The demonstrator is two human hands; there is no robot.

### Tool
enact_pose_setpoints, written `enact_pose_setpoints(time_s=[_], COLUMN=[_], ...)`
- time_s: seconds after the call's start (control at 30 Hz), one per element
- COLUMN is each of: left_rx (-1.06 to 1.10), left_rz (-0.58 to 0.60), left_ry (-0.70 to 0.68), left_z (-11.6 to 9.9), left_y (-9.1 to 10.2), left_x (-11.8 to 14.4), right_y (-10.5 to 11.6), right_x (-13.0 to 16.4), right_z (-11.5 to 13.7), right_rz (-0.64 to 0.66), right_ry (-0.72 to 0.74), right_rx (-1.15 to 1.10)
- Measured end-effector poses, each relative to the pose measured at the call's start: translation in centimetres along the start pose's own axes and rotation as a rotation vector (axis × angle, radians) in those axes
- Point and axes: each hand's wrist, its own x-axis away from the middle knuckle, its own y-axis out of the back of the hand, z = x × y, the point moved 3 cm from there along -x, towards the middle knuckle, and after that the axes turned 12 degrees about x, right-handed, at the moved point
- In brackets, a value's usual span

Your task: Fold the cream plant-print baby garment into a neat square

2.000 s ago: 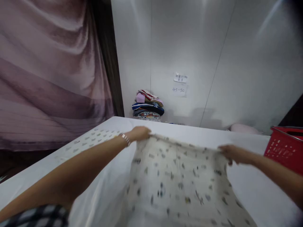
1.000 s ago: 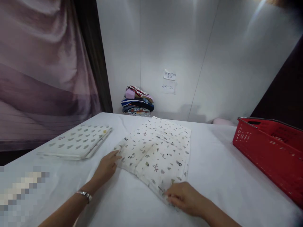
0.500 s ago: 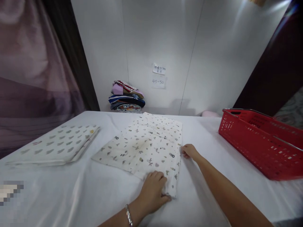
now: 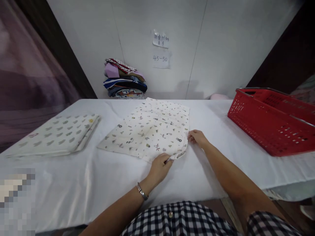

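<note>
Head view: left hand (image 4: 159, 168) pinches the near corner of the patterned cloth (image 4: 150, 131), right hand (image 4: 197, 137) nips its right edge. The cloth lies flat mid-table (image 4: 73, 183), stretching ahead of both grips, long axis running away toward the wall.

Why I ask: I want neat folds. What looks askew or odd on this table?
The patterned cloth lies skewed to the table edge, its left side fanned out wider. The left hand pinches its near edge; the right hand touches its right edge. The folded cloth at left lies flat. Nothing spilled or damaged.
</note>
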Motion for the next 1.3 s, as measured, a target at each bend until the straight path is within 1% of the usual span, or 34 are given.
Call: enact_pose_setpoints(time_s=[0.1,0.23,0.3,0.37,0.47,0.6,0.73,0.83,0.93,1.03,1.1,1.2,1.3], left_rx=[0.101,0.145,0.133,0.113,0.071,0.002,-0.061,-0.075,-0.079,-0.146,-0.199,-0.151,-0.061], left_rz=[-0.035,-0.041,-0.032,-0.014,0.024,0.066,0.128,0.097,0.061,0.071,0.082,0.108,0.121], left_ry=[-0.007,-0.051,-0.063,-0.061,-0.062,-0.067,-0.01,0.059,0.14,0.243,0.28,0.314,0.352], left_z=[0.2,0.2,0.0,-0.1,-0.3,-0.6,-1.3,-2.1,-2.5,-2.2,-1.6,-0.6,0.4], left_y=[0.0,-0.2,-0.3,-0.5,-0.7,-0.5,-0.1,-0.4,-1.3,-2.7,-3.4,-4.0,-3.9], left_x=[0.1,0.4,0.5,0.5,0.6,0.8,0.3,-1.4,-4.1,-6.9,-8.2,-9.3,-9.3], right_y=[-0.7,-2.0,-2.6,-3.1,-3.8,-4.5,-4.9,-5.0,-5.1,-5.3,-5.4,-5.4,-5.3], right_x=[3.1,7.8,9.5,10.4,10.6,10.2,10.3,10.4,10.3,10.1,10.0,10.0,10.2], right_z=[-1.0,-2.5,-3.0,-3.3,-3.3,-2.9,-2.4,-2.4,-2.7,-3.0,-3.1,-3.1,-2.9], right_rz=[0.087,0.301,0.366,0.406,0.425,0.401,0.362,0.332,0.301,0.3,0.304,0.3,0.322], right_ry=[-0.009,-0.055,-0.077,-0.086,-0.072,-0.05,-0.048,-0.038,0.005,0.064,0.087,0.082,0.062], right_rx=[-0.025,-0.044,-0.068,-0.112,-0.181,-0.211,-0.227,-0.257,-0.266,-0.268,-0.278,-0.29,-0.3])
